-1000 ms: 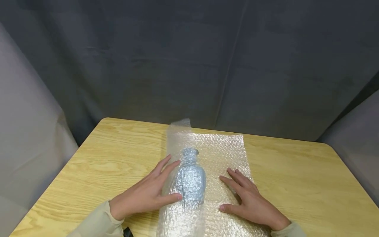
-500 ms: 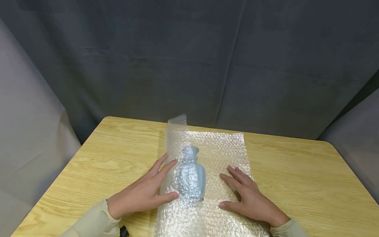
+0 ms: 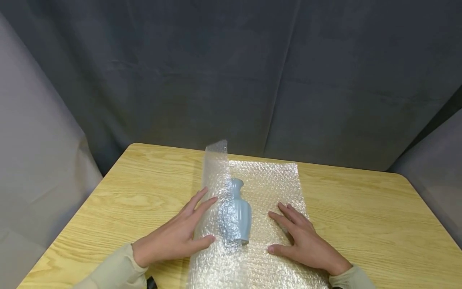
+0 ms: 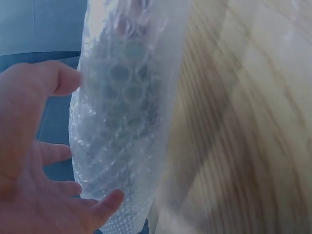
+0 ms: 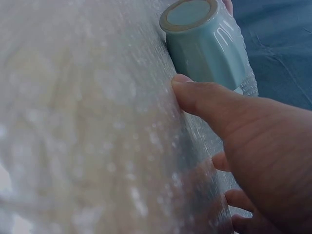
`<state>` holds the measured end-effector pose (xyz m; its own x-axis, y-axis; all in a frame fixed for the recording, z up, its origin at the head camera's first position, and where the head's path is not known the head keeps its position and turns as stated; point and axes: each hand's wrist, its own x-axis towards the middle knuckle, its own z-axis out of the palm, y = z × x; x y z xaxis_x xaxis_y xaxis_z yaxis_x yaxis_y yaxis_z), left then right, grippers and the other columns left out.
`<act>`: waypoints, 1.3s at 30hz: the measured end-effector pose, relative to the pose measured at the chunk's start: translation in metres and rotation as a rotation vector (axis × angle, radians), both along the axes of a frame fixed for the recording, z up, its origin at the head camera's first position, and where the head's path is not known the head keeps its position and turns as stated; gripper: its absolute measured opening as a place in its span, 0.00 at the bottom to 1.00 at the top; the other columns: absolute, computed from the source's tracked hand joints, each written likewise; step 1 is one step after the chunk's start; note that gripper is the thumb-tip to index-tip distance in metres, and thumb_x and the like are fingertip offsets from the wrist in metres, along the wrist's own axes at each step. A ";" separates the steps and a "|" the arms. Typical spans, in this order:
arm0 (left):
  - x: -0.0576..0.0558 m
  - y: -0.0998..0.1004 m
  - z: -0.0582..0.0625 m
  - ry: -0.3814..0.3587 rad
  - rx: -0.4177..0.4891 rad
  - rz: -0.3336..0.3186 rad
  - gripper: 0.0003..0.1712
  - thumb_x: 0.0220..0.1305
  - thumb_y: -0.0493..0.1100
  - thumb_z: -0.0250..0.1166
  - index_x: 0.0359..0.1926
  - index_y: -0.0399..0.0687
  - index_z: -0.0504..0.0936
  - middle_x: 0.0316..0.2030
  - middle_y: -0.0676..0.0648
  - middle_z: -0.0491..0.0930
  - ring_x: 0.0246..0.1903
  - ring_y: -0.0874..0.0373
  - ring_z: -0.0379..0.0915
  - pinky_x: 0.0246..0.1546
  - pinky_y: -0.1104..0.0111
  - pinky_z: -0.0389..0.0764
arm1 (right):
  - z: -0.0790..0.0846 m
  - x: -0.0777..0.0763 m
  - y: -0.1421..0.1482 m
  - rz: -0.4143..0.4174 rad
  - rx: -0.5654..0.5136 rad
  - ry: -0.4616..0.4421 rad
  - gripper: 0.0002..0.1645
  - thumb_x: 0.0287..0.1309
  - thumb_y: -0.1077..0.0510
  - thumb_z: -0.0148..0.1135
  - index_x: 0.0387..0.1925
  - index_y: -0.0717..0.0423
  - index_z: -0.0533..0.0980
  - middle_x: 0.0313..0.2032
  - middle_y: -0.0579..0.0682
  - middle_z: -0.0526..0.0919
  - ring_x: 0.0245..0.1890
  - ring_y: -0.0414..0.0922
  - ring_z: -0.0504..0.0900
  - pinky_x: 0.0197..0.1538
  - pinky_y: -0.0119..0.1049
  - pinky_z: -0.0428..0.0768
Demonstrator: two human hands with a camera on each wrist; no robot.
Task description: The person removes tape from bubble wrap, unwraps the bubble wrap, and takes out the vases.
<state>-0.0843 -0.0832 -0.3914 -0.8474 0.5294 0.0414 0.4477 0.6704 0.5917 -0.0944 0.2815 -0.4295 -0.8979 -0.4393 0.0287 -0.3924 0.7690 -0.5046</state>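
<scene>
A pale blue vase (image 3: 243, 216) lies on its side on a sheet of clear bubble wrap (image 3: 267, 176), its neck toward the far table edge. The sheet's left part folds up over the vase's left half, which shows through the plastic. My left hand (image 3: 180, 237) touches this fold from the left with spread fingers; in the left wrist view its fingertips meet the bubble wrap (image 4: 122, 97). To the right of the vase, my right hand (image 3: 303, 245) rests on the flat part of the sheet, fingers spread. The vase's base (image 5: 187, 14) faces the right wrist camera.
A wood-grain table (image 3: 361, 212) carries everything. Dark grey cloth (image 3: 202, 80) hangs behind it, with lighter cloth (image 3: 39, 160) at the left side. A small black object (image 3: 151, 283) shows at the left sleeve.
The folded bubble wrap has slid back leftward, from covering nearly all of the vase to covering its left half. The left hand shifted slightly left; the right hand stayed put.
</scene>
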 end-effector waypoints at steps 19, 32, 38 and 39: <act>0.003 0.005 0.004 0.078 0.003 -0.055 0.50 0.60 0.45 0.63 0.82 0.65 0.55 0.85 0.47 0.34 0.85 0.43 0.28 0.76 0.36 0.57 | -0.001 0.000 0.000 -0.004 0.008 0.004 0.52 0.54 0.27 0.71 0.75 0.44 0.68 0.79 0.61 0.60 0.80 0.69 0.53 0.69 0.78 0.58; 0.002 0.007 -0.002 0.093 -0.003 -0.036 0.42 0.75 0.63 0.57 0.81 0.56 0.56 0.84 0.43 0.43 0.84 0.39 0.34 0.77 0.35 0.55 | 0.000 0.001 0.001 -0.002 0.009 0.021 0.51 0.55 0.28 0.70 0.75 0.42 0.68 0.79 0.60 0.60 0.79 0.69 0.54 0.69 0.77 0.59; 0.003 -0.001 -0.002 0.085 -0.050 -0.013 0.46 0.72 0.67 0.60 0.81 0.53 0.57 0.84 0.43 0.45 0.84 0.39 0.37 0.78 0.40 0.59 | 0.000 0.001 0.001 -0.003 0.007 0.023 0.51 0.55 0.28 0.70 0.75 0.42 0.68 0.79 0.60 0.61 0.79 0.69 0.54 0.69 0.77 0.59; 0.003 -0.003 -0.003 0.089 -0.055 -0.009 0.46 0.72 0.66 0.61 0.81 0.52 0.58 0.84 0.42 0.45 0.84 0.39 0.37 0.78 0.41 0.59 | 0.000 0.000 0.001 -0.003 0.007 0.023 0.51 0.55 0.28 0.70 0.75 0.42 0.68 0.79 0.60 0.60 0.79 0.69 0.54 0.69 0.77 0.59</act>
<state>-0.0809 -0.0861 -0.3941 -0.8370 0.5403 0.0870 0.5030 0.6969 0.5113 -0.0941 0.2828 -0.4298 -0.8984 -0.4367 0.0459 -0.4011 0.7737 -0.4904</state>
